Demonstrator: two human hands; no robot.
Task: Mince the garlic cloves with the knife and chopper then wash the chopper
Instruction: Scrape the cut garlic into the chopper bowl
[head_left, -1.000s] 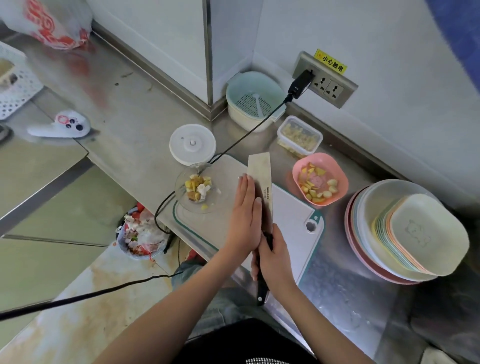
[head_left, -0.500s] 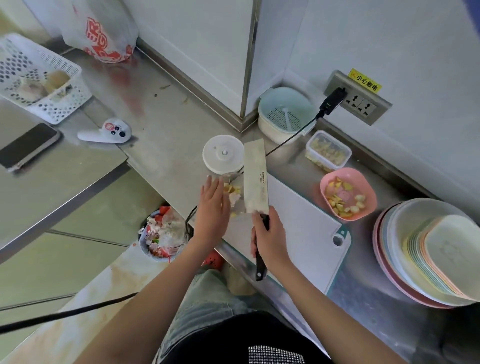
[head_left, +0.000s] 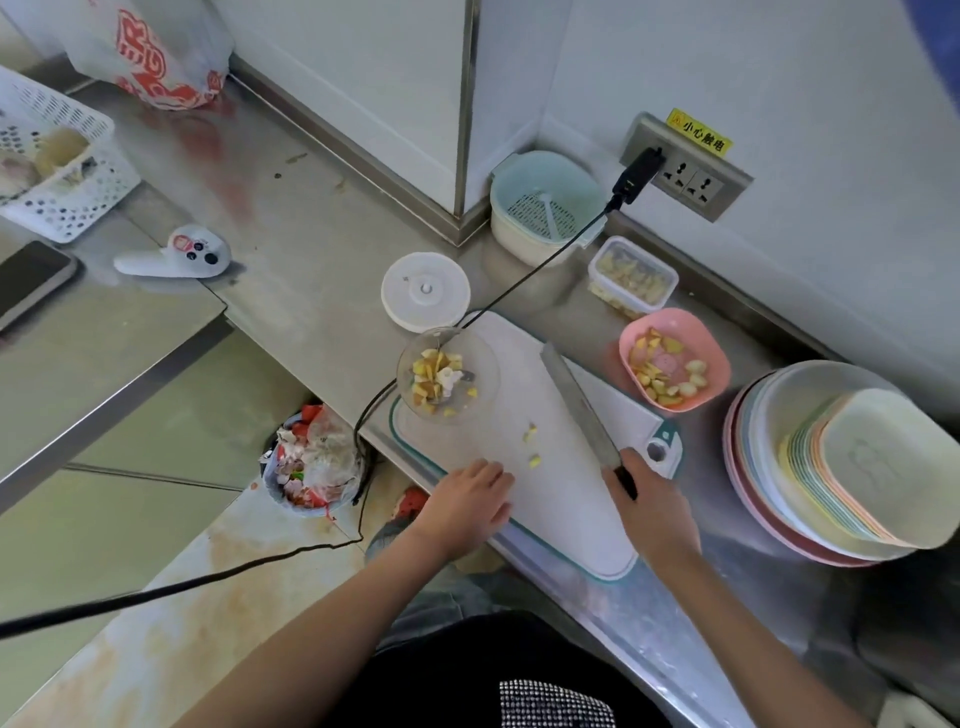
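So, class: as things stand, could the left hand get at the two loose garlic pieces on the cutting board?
Probably yes. The left hand rests open on the cutting board just beside the garlic pieces, with bare board between. The knife, held by the right hand, lies beyond them.

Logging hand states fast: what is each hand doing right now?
Left hand: open, fingers resting flat on the cutting board, holding nothing.
Right hand: closed around the handle of the knife, blade lying on the board.
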